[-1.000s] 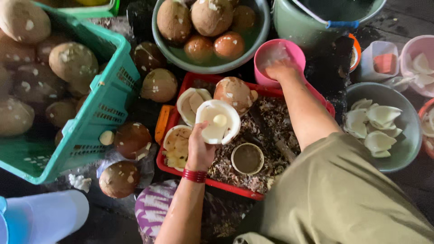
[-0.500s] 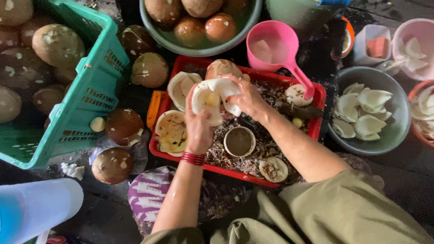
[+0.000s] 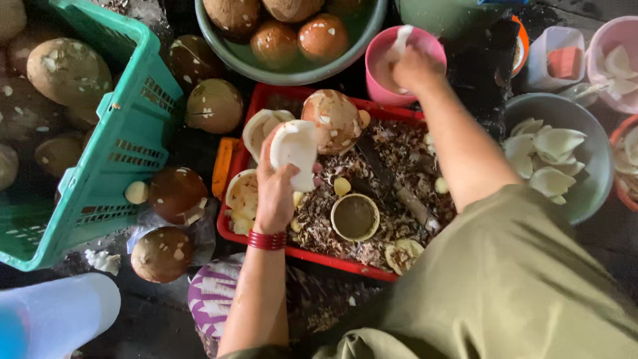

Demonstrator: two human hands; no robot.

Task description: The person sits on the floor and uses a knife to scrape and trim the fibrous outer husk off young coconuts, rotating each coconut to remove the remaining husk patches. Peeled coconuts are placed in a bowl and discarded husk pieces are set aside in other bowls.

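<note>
My left hand (image 3: 278, 193) grips a white coconut half shell (image 3: 296, 149) and holds it above the red tray (image 3: 319, 256). My right hand (image 3: 413, 68) reaches over the pink jug (image 3: 380, 73) and holds a white strip of coconut flesh (image 3: 401, 44) at its mouth. The tray is full of brown shavings, with a peeled coconut (image 3: 334, 119), a dark knife (image 3: 380, 174) and a small round cup (image 3: 355, 217) in it.
A green basket (image 3: 113, 159) with coconuts stands at the left. A green bowl (image 3: 292, 72) of brown coconuts sits at the top. A grey bowl (image 3: 588, 193) of white pieces is at the right. Loose coconuts (image 3: 178, 193) lie beside the tray.
My right hand left the shell and moved up to the pink jug with a white strip. My left hand still holds the shell over the tray.
</note>
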